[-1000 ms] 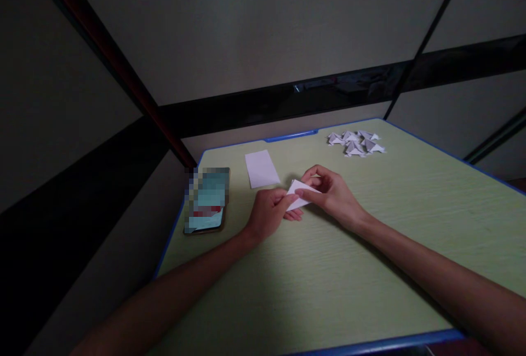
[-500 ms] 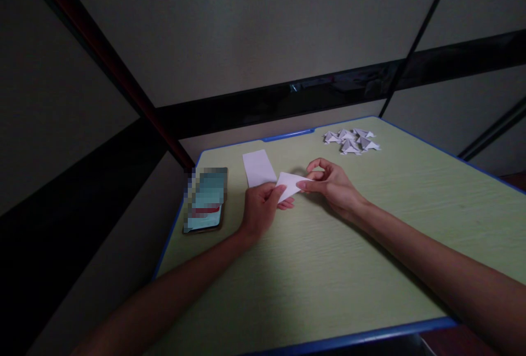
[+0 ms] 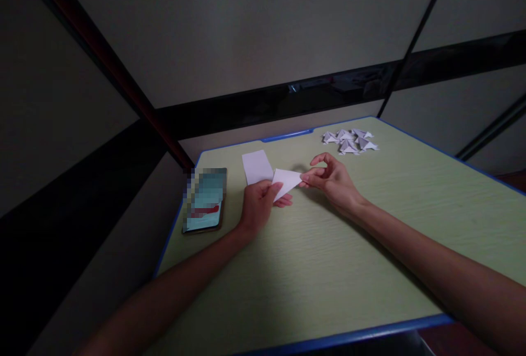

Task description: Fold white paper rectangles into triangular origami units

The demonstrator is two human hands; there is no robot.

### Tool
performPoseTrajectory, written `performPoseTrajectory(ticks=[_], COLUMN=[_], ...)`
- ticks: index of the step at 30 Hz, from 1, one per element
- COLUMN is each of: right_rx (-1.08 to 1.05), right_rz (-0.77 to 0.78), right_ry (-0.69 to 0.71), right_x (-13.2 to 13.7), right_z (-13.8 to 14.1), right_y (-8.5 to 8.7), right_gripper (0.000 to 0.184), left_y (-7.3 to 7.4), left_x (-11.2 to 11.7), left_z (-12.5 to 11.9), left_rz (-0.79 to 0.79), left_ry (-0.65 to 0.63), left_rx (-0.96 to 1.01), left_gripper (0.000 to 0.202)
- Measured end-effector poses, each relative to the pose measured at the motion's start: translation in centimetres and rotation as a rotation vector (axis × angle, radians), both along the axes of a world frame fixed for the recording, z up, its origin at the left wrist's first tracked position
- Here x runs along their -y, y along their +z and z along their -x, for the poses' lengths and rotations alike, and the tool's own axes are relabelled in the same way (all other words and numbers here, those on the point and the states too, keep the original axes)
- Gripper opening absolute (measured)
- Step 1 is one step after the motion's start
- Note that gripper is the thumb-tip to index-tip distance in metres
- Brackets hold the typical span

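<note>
Between my hands, just over the table, is a folded piece of white paper (image 3: 286, 182), pointed at its right end. My left hand (image 3: 259, 205) grips its left part, thumb on top and fingers underneath. The thumb and forefinger of my right hand (image 3: 331, 179) pinch the pointed right tip, while the other fingers curl loosely. A flat sheet of white paper (image 3: 257, 165) lies on the table just behind my left hand, its near end hidden by that hand.
Several folded white paper figures (image 3: 349, 141) are grouped at the back right of the light green table (image 3: 329, 279). A phone (image 3: 205, 200), its screen lit and partly pixelated, lies at the left edge. Panelled doors (image 3: 279, 33) rise behind the table.
My right thumb has slid from the middle of the folded paper out to its right tip. More of the paper's upper face shows now. My left hand keeps its grip.
</note>
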State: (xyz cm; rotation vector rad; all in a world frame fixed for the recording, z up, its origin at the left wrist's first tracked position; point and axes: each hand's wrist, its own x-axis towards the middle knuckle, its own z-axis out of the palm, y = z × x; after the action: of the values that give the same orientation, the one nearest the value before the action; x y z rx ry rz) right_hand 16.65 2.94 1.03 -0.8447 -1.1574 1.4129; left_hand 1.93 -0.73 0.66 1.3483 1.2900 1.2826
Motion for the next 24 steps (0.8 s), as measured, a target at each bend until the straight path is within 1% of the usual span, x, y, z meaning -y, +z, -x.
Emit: performPoseTrajectory(ticks=[5,7,9,11,12,13,14,16,17,21,24], right_rx=[-0.026,-0.035,-0.041,-0.005,0.039,0.093,0.151,0.244,0.280,0.368,0.343], right_rz=[-0.094,-0.111,-0.094,-0.043,-0.026,-0.024,-0.038,-0.092,-0.118,-0.191,-0.186], right_ry=[-0.137,-0.186,-0.205,-0.157,-0.104,-0.042,0.017,0.083,0.082,0.000,0.019], right_x=[-0.1,0.0,0.3,0.5,0.7,0.8,0.9,1.0,1.0,1.0,1.1], right_z=[0.1,0.3,0.5,0.9,1.0,1.1,1.2,1.4,1.4,1.3,1.3], right_y=[-0.2,-0.2,-0.3,-0.4,-0.5,-0.7,-0.8,-1.0,-1.1,-1.1,-0.9], right_gripper=[0.041,0.038,0.036,0.027,0.023,0.024,0.029,0.037,0.038,0.035,0.032], left_y=[-0.2,-0.3,-0.4,-0.6,-0.6,-0.6,-0.6,-0.6,-0.6,-0.6,-0.6], left_x=[-0.1,-0.2,-0.2,-0.3,-0.3,-0.2,-0.2,-0.2,-0.2,-0.1,0.0], left_z=[-0.2,-0.2,-0.3,-0.3,-0.3,-0.3,-0.3,-0.3,-0.4,-0.4,-0.4], left_rz=[0.137,0.161,0.160,0.142,0.129,0.114,0.101,0.091,0.094,0.111,0.099], left_ry=[-0.138,-0.168,-0.178,-0.174,-0.171,-0.171,-0.174,-0.185,-0.192,-0.218,-0.235], left_rx=[0.028,0.027,0.028,0.032,0.039,0.047,0.057,0.073,0.080,0.122,0.171], left_gripper=[0.015,0.015,0.017,0.020,0.021,0.023,0.024,0.027,0.027,0.028,0.028])
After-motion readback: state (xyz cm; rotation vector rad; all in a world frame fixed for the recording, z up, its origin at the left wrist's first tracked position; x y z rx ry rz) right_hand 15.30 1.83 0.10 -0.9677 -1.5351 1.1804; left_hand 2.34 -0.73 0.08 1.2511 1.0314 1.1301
